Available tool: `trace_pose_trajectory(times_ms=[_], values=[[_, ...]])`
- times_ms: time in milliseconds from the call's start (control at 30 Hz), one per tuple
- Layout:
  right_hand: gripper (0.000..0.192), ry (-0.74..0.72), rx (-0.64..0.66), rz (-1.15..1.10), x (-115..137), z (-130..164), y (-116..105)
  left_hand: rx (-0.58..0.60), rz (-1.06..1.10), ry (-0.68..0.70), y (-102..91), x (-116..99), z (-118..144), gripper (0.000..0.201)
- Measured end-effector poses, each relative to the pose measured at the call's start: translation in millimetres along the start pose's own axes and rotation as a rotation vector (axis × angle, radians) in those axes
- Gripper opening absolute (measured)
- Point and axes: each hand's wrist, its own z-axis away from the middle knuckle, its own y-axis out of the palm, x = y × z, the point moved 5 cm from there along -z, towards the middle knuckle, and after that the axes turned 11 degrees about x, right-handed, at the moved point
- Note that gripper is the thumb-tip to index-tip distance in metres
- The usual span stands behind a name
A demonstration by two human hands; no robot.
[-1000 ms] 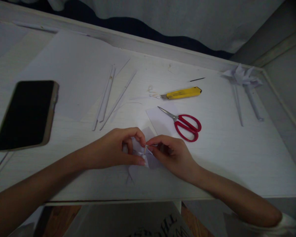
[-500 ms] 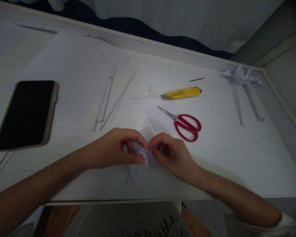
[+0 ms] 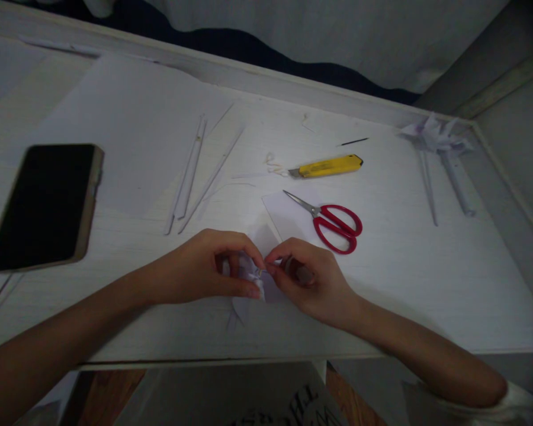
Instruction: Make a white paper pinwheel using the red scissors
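Note:
My left hand (image 3: 208,265) curls around a small folded white paper piece (image 3: 247,270), thumb below and index finger above. Its middle shows a small pale yellowish bit. From the other side my right hand (image 3: 317,281) pinches with thumb and index finger close to that middle, touching my left index fingertip. Whatever lies in this pinch is too small to make out. Below the fingers, part of the paper and its shadow show over the white table (image 3: 382,296). Just beyond my right hand lie red-handled scissors (image 3: 324,222), partly over a flat piece of paper (image 3: 288,216).
A yellow utility knife (image 3: 331,167) lies behind the scissors, beside a bit of pale string (image 3: 275,167). Rolled paper sticks (image 3: 190,171) lie left of centre, near a large paper sheet (image 3: 124,130) and a phone (image 3: 42,204). Paper pinwheels (image 3: 437,136) rest at the back right.
Both hands stay nearly in place. The paper between them has turned slightly, and the right-hand flap that showed beside my right fingertips is less visible. My right fingers have shifted slightly left.

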Motion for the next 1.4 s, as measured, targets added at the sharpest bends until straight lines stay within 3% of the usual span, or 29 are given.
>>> trace_pose_trajectory(times_ms=[300,1400], values=[[0.017,-0.014,-0.061,0.024,-1.9,1.7,-0.8,-0.02,-0.026,0.022,-2.0,1.4,-2.5,0.029],[0.014,-0.122,-0.037,0.117,4.3,1.7,-1.8,-0.02,-0.099,0.081,0.2,2.8,-2.3,0.027]])
